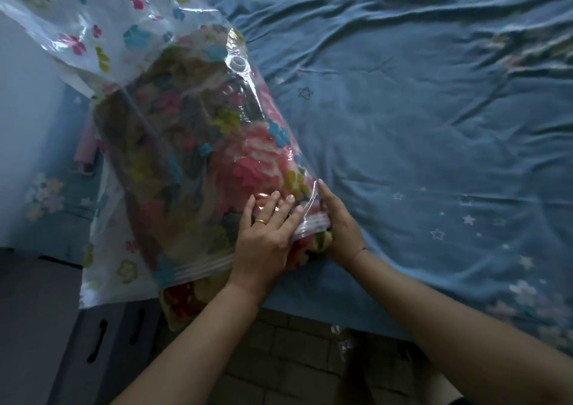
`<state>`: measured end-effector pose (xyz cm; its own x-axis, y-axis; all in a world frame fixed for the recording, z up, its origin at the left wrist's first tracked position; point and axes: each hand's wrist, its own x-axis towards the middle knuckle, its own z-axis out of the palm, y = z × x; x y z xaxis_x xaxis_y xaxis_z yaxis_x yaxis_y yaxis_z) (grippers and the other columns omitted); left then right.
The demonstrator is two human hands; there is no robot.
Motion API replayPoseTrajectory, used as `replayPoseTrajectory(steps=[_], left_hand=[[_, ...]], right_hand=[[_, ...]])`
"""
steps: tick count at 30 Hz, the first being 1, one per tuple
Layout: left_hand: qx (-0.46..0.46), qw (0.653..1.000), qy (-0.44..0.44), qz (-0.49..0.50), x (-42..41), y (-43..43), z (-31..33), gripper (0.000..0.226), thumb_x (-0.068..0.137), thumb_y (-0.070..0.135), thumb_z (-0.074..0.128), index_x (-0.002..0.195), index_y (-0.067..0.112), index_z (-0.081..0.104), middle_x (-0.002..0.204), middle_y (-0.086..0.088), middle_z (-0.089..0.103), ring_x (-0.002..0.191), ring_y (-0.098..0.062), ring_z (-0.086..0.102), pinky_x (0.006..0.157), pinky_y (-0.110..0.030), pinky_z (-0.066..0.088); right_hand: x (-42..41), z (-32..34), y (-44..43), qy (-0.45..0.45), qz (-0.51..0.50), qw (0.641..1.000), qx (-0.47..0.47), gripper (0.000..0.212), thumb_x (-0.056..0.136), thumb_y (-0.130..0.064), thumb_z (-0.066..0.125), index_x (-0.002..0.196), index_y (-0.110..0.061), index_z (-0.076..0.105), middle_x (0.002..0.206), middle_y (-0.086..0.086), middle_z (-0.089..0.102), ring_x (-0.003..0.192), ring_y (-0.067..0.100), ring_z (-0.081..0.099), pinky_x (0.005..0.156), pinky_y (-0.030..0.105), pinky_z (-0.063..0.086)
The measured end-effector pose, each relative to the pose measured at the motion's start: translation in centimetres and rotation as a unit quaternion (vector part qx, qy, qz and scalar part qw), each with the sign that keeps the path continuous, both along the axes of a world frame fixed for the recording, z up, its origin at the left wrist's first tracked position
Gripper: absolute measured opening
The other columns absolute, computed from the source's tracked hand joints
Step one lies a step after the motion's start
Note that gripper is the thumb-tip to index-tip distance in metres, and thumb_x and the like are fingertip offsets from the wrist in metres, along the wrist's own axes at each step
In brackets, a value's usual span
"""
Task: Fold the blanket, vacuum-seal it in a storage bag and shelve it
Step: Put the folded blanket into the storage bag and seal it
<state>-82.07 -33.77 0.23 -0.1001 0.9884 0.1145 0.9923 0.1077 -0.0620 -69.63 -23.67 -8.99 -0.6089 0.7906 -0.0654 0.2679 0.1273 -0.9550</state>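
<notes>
A folded floral blanket (248, 156) lies inside a clear flower-printed storage bag (130, 41) on the left part of the bed. The bag's round valve (238, 62) faces up near its far end. Its zipper strip (198, 268) runs along the near edge, and a bit of blanket sticks out below it. My left hand (263, 234) rests flat on the bag near the zipper's right end, fingers straight. My right hand (338, 228) presses against the bag's right corner, fingers straight along its side.
The bed is covered by a rumpled blue sheet (418, 125) with star prints. A grey box with slots (93, 336) stands on the floor at lower left. Tiled floor (294, 358) shows below the bed edge.
</notes>
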Motion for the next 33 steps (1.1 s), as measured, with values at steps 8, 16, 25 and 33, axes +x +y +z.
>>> replayPoseTrajectory(steps=[8, 16, 25, 33], left_hand=[[0.050, 0.997, -0.064, 0.002, 1.3, 0.3, 0.8, 0.042, 0.088, 0.020, 0.043, 0.121, 0.011, 0.066, 0.126, -0.002, 0.065, 0.123, -0.022, 0.057, 0.104, -0.049, 0.031], [0.052, 0.998, -0.001, -0.045, -2.0, -0.2, -0.4, 0.044, 0.091, 0.024, 0.060, 0.134, 0.015, 0.058, 0.141, -0.002, 0.054, 0.134, -0.019, 0.046, 0.109, -0.052, 0.030], [0.117, 0.971, 0.012, 0.209, -5.5, -6.6, -3.7, 0.060, 0.087, -0.002, 0.040, 0.146, 0.004, 0.033, 0.147, -0.020, 0.042, 0.131, -0.033, 0.048, 0.105, -0.053, 0.040], [0.186, 0.955, -0.003, 0.232, -6.4, -3.5, 1.3, 0.013, 0.085, 0.004, 0.043, 0.094, 0.010, 0.051, 0.081, -0.015, 0.060, 0.068, -0.033, 0.060, 0.058, -0.038, 0.051]], right_hand=[[-7.3, 4.0, -2.2, -0.009, -0.199, 0.971, -0.136, 0.053, 0.096, -0.003, 0.036, 0.131, -0.041, 0.049, 0.145, 0.014, 0.039, 0.118, 0.004, 0.052, 0.110, 0.021, 0.026], [-4.2, 1.2, 2.4, -0.005, -0.049, 0.999, 0.015, 0.067, 0.080, -0.031, 0.064, 0.139, -0.009, 0.040, 0.130, 0.004, 0.048, 0.117, 0.013, 0.048, 0.105, 0.033, 0.039], [0.0, -0.1, 4.8, -0.216, 0.037, 0.956, 0.194, 0.031, 0.068, -0.022, 0.054, 0.092, -0.010, 0.070, 0.087, 0.015, 0.072, 0.080, 0.040, 0.065, 0.062, 0.037, 0.045], [-0.2, 6.4, 7.1, -0.169, -0.111, 0.946, 0.252, 0.015, 0.069, -0.016, 0.050, 0.062, -0.004, 0.056, 0.063, 0.024, 0.062, 0.058, 0.045, 0.059, 0.051, 0.034, 0.036]])
